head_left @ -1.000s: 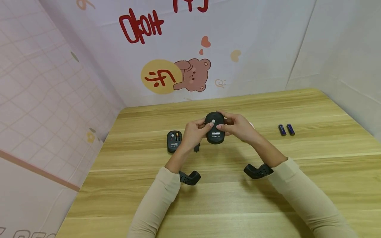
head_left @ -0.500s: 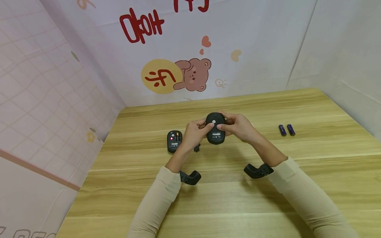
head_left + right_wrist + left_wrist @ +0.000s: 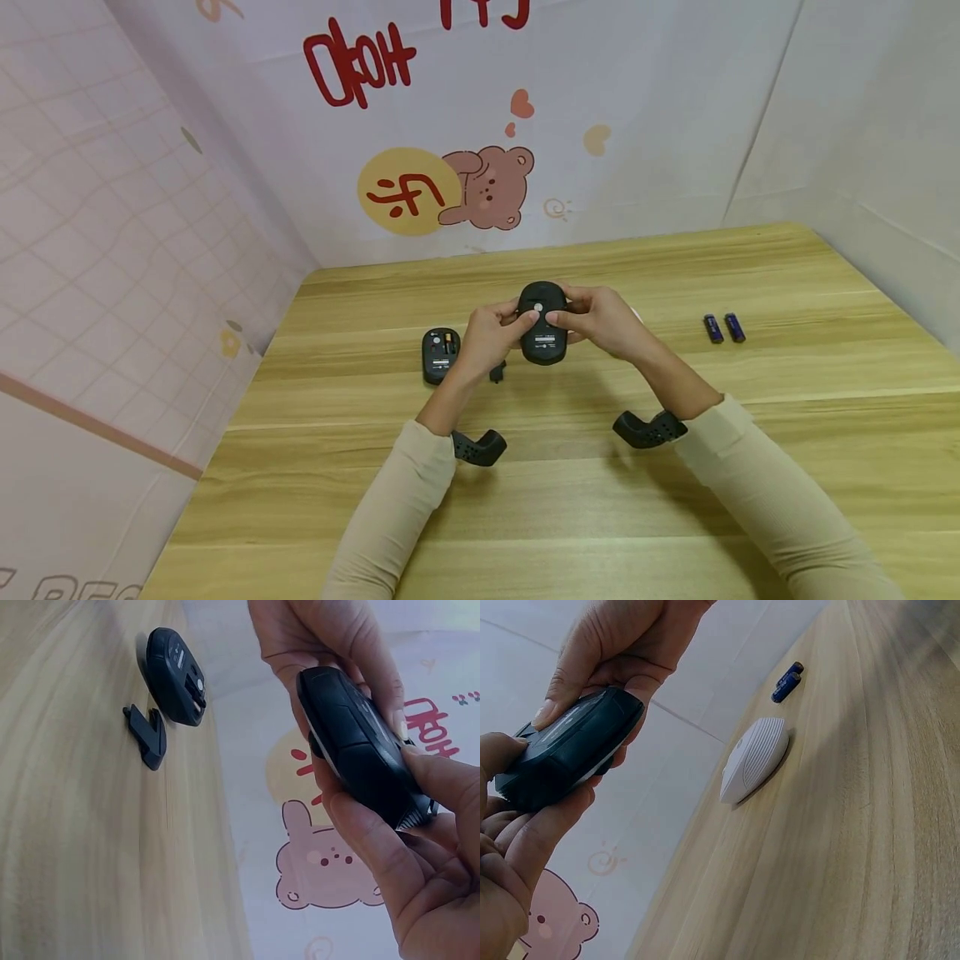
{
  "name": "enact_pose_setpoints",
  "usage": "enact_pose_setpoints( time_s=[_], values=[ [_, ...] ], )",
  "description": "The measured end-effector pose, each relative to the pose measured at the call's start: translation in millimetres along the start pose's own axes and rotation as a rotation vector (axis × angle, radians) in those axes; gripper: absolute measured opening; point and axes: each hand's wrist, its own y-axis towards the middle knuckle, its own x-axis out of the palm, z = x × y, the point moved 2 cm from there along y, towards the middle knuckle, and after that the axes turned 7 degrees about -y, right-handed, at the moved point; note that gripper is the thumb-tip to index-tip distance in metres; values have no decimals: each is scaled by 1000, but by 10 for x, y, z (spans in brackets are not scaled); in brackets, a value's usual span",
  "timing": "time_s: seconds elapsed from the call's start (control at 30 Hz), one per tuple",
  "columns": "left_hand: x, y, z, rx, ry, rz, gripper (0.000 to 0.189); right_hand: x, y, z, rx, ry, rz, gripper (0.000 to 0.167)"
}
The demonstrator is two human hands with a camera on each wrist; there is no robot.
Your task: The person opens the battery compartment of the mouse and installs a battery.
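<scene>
While both hands are raised over the wood-grain table (image 3: 555, 517), a black computer mouse (image 3: 543, 343) is held between them in the air, its underside with a white label and a pale round spot turned up toward the head camera. The left hand (image 3: 489, 335) grips one long side, thumb pressed on the underside and the other fingers curled beneath; the right hand (image 3: 606, 320) grips the opposite side in the same way, and the two thumb tips lie close together. On the table to the left, a second black mouse (image 3: 437, 367) rests upside down, its battery compartment uncovered and a copper-ended battery (image 3: 449, 338) showing inside. Near that mouse lies a loose black battery cover (image 3: 146, 736) — partly hidden by the left hand in the head view, plain in the right wrist view. A white ribbed mouse (image 3: 756, 759) sits on the table beyond the right hand, which hides most of it from the head camera. Farther right, two blue batteries (image 3: 713, 328) lie side by side, slightly apart. Each wrist carries a black bracket (image 3: 480, 448) below a cream sleeve (image 3: 401, 500), and a pink cartoon bear (image 3: 495, 187) holding a yellow disc is printed on the white wall covering (image 3: 645, 75) behind.
</scene>
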Motion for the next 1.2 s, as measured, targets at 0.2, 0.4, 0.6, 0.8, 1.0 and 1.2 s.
enact_pose_setpoints(
  time_s=[0.2, 0.4, 0.6, 0.8, 1.0, 1.2],
  values=[
    [-4, -3, -10, 1, -10, -4, 41, 1, 12, 0, 22, -8, 2, 55],
    [-8, -14, -8, -7, -21, -7, 42, 6, 24, -7, 74, 16, 11, 52],
    [-9, -27, -7, -14, -40, -28, 43, 12, 36, -8, 121, 80, 26, 49],
    [-7, -25, -23, -4, -32, -32, 43, 13, 38, -13, 134, 120, 46, 46],
    [-3, -30, -30, 12, 2, -30, 42, 8, 47, -9, 137, 137, 61, 42],
    [-6, -36, -40, 14, 2, -37, 42, -2, 63, 6, 138, 158, 70, 37]
  ],
)
